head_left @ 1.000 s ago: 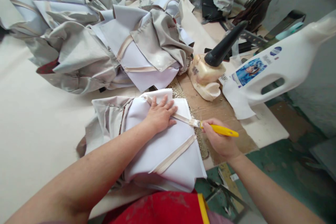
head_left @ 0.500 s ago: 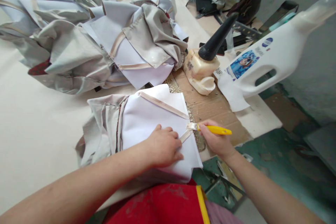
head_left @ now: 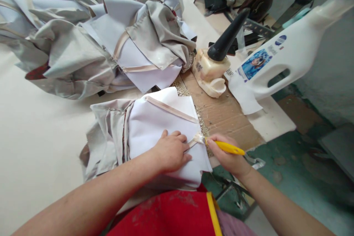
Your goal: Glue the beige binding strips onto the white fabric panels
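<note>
A white fabric piece (head_left: 155,121) with tan strips and a bunched grey cloth part lies near the table's front edge. My left hand (head_left: 173,151) rests flat on it, fingers spread, holding nothing. In my right hand (head_left: 225,155) is a paintbrush (head_left: 229,147) with a yellow handle, gripped close to its bristles. Its whitish bristle end touches the fabric by the right edge, over the short lower tan strip (head_left: 190,143). The longer tan strip (head_left: 171,108) runs slantwise across the upper part.
Beyond the fabric piece is a heap of similar grey and white pieces (head_left: 96,44). To the right, a cut-down container (head_left: 211,66) with a black cone and a large white jug (head_left: 293,51) stand on cardboard (head_left: 229,114). The table's edge drops off at lower right.
The brush in my right hand has moved slightly down and left, from the fabric's edge onto the lower tan strip. My left hand stays on the fabric, nearly unmoved.
</note>
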Motion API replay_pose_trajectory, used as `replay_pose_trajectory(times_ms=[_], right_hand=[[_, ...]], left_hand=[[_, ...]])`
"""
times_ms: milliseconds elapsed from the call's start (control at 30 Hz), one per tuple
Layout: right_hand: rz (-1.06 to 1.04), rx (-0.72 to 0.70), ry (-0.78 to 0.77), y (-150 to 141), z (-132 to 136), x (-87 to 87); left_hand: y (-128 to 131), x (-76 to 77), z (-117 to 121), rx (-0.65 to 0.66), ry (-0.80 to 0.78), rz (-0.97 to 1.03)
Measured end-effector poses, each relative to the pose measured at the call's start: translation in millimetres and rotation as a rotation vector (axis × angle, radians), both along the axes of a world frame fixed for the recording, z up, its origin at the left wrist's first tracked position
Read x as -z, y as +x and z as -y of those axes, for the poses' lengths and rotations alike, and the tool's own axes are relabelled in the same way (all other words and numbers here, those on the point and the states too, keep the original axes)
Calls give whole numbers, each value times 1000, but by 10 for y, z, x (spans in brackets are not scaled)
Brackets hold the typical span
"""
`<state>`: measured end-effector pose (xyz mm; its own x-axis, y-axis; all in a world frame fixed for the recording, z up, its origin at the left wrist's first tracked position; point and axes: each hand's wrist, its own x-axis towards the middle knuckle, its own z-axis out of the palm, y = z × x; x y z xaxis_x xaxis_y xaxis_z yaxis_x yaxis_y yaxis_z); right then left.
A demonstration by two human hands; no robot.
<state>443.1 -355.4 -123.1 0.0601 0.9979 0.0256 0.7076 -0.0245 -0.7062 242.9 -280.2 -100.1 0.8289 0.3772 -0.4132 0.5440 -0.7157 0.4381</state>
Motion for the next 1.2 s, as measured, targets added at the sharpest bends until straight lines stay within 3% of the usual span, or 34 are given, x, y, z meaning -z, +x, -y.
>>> replay_pose_trajectory(times_ms=[200,400,533,667,800,933,1033,1100,1200], right_hand=[[45,98,14,-14,87,5],[-30,109,-178,-179,671,-48],[-61,198,-275,-189,848,-150],[-86,345,-201,-146,622,-191],[-147,354,-196,-167,558,-58],[-107,322,-332,-205,949,3],[-52,361,-300,-217,1168,-64],[-28,394,-231,-233,1173,-103],[-29,326,-201,-249,1083,-108]], left_hand=[[-5,20,10,8,14,3],[-6,45,5,12,28,15],[20,-116,62,34,55,-14],[-1,-289,234,180,53,23],[-64,-169,369,260,150,22],[-64,-13,386,259,204,-15],[-40,-12,371,270,202,-31],[-29,-28,368,279,196,-28],[-37,-45,377,291,197,-20]])
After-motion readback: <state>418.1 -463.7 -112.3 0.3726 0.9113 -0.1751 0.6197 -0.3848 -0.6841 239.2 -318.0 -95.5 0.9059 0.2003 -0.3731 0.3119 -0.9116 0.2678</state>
